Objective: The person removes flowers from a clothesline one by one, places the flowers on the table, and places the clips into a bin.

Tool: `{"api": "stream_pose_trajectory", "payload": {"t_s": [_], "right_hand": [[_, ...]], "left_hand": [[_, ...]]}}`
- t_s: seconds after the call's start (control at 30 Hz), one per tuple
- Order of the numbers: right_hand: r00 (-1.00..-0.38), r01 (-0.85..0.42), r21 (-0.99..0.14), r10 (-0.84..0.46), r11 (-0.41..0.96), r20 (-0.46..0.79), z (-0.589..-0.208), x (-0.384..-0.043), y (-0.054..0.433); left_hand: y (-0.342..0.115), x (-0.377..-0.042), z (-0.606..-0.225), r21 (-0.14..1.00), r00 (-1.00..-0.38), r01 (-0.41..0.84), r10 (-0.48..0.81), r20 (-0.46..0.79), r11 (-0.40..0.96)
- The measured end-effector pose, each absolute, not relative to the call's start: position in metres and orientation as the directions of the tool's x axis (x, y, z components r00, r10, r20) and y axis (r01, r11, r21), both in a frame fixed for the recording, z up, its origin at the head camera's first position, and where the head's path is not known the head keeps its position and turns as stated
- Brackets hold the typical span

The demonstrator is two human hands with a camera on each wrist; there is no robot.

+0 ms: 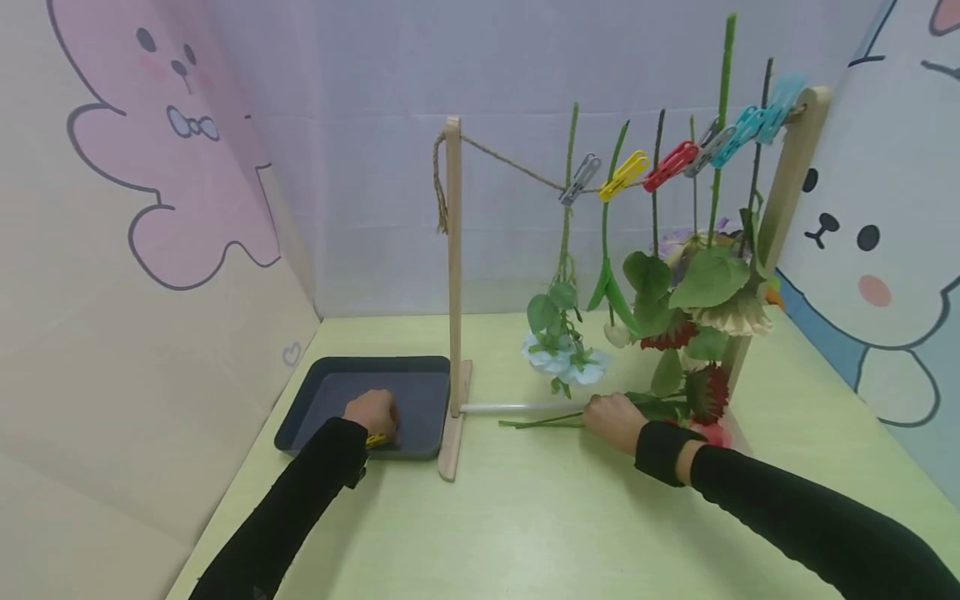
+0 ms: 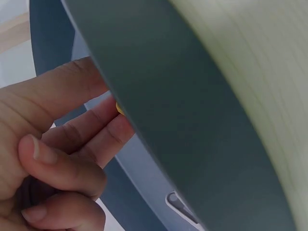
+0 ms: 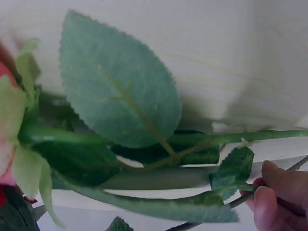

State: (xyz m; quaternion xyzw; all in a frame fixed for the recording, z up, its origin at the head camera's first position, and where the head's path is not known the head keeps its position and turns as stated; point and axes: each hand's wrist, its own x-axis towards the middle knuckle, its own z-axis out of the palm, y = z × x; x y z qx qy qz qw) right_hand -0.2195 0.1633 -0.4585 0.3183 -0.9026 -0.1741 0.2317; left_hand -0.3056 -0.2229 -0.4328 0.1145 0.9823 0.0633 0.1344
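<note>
Inside the dark grey tray [image 1: 322,392], my left hand [image 1: 372,411] pinches a yellow clothespin [image 2: 120,109] with thumb and fingertips; the tray rim covers most of it in the left wrist view. The other fingers curl toward the palm. My right hand [image 1: 617,419] is low by the rack's white bottom bar [image 1: 517,408], pinching a thin dark flower stem [image 3: 240,198] between thumb and fingers. Beside that stem runs the thicker green stem [image 3: 269,135] of a pink rose [image 3: 8,127]. A dark red flower [image 1: 707,393] lies to the right of this hand.
A wooden rack [image 1: 453,275] holds a sagging rope [image 1: 513,162]. Several flowers hang upside down from clothespins, including blue flowers [image 1: 566,362] under a grey clothespin [image 1: 581,179]. Another pale clothespin [image 2: 180,208] lies in the tray. Printed curtains stand behind the table [image 1: 480,533].
</note>
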Motion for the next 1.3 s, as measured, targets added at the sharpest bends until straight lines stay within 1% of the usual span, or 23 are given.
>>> {"api": "stream_pose_trajectory", "payload": {"t_s": [0.13,0.33,0.7,0.93,1.17,1.3], "right_hand": [[-0.718,-0.477,0.451,-0.630,0.755,0.296,-0.458,-0.218,0.164],[-0.731,-0.472,0.414,-0.607,0.779,0.310,-0.458,-0.218,0.164],[-0.743,-0.449,0.387,-0.577,0.806,0.340,-0.458,-0.214,0.164],[-0.751,-0.453,0.343,-0.560,0.823,0.350,-0.454,-0.214,0.166],[-0.742,-0.445,0.350,-0.558,0.824,0.372,-0.452,-0.214,0.168],[-0.757,-0.423,0.342,-0.535,0.839,0.376,-0.448,-0.213,0.170]], "left_hand": [[-0.223,-0.306,-0.433,0.149,-0.936,0.209,0.241,-0.257,0.967],[-0.222,-0.304,-0.432,0.160,-0.937,0.191,0.229,-0.266,0.968],[-0.219,-0.303,-0.432,0.140,-0.937,0.176,0.209,-0.280,0.974],[-0.220,-0.303,-0.432,0.137,-0.934,0.168,0.202,-0.295,0.976],[-0.217,-0.301,-0.426,0.134,-0.930,0.179,0.213,-0.301,0.975],[-0.216,-0.299,-0.422,0.130,-0.927,0.189,0.220,-0.303,0.973]]}}
